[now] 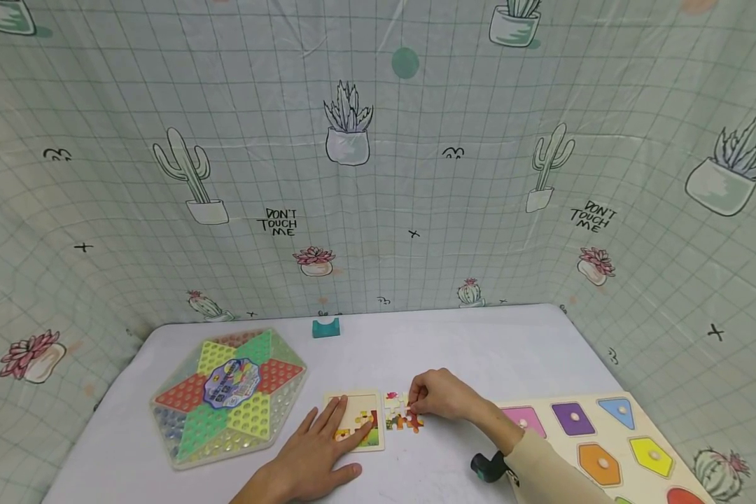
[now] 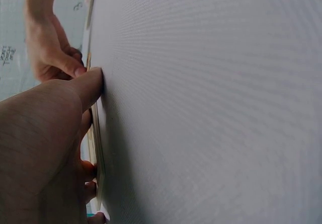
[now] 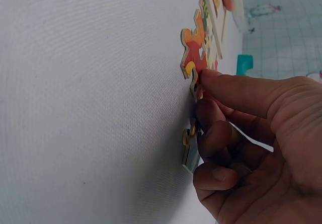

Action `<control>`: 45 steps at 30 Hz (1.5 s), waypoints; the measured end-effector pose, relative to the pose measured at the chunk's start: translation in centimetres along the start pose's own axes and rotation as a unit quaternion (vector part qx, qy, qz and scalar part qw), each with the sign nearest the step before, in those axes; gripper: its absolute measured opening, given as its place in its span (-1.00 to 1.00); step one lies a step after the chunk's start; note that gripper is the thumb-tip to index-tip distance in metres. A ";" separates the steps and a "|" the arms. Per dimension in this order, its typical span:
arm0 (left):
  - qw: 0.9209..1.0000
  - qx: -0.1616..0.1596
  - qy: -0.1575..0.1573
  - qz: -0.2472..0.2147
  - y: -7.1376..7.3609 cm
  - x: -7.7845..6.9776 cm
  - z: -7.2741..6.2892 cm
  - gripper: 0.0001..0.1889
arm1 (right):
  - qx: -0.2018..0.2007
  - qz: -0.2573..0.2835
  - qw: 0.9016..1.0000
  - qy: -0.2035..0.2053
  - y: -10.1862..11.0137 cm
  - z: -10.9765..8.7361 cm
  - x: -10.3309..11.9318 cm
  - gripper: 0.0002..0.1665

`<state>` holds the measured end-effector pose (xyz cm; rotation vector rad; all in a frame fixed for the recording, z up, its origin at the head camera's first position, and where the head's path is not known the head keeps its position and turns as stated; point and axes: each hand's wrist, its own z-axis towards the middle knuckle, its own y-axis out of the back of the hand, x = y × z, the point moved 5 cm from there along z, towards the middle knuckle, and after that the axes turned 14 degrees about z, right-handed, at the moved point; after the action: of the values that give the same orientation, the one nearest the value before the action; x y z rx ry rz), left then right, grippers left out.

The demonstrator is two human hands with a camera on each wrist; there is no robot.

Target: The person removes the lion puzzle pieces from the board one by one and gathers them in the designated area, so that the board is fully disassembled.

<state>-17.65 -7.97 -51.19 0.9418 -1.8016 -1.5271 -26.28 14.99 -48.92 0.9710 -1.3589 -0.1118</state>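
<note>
Nearest us, at the bottom right of the head view, a cream fabric sleeve (image 1: 551, 469) reaches in over a white tabletop (image 1: 479, 350). At the lower right we find a pale wooden board of bright knobbed shapes (image 1: 611, 430), and at the lower left a hexagonal board with a coloured star (image 1: 248, 420).

Low in the centre, our bare left hand (image 1: 315, 448) lies flat, fingers spread across a shallow, pale wooden puzzle tray (image 1: 381, 423). Our bare right hand (image 1: 444, 395), to the right of it, pinches a thin wooden jigsaw piece (image 3: 190, 156) between thumb and fingertips; its picture we cannot make out.

Just beside the tray's right rim lie loose jigsaw pieces in red, orange and green (image 1: 393, 421), close together on the tabletop; more sit inside the tray, partly hidden by our left fingers.

We judge each piece light and stiff, dry rather than slippery, with narrow knobs that could snap under bending. Being so flat, it suits a fingertip pinch on opposite edges of its broad body, clear of the knobs. The tray, also light, probably slides easily, so we favour flat pressure on its rim.
</note>
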 end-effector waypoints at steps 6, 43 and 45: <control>1.000 -0.004 0.000 0.000 0.1 0.0 -0.1 -0.33 | 0.002 -0.007 1.000 0.002 -0.1 0.0 0.0 -0.83; 1.000 -0.004 0.000 -0.016 0.2 0.2 0.2 -0.30 | -0.003 -0.009 1.000 0.004 0.3 0.1 0.0 -0.87; 1.000 -0.007 -0.002 -0.019 0.1 0.2 0.3 -0.31 | -0.008 -0.011 1.000 0.002 0.5 0.3 0.0 -0.89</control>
<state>-17.98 -7.94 -51.10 0.9719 -1.7827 -1.5640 -26.70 15.12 -48.61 0.9728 -1.3424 -0.1372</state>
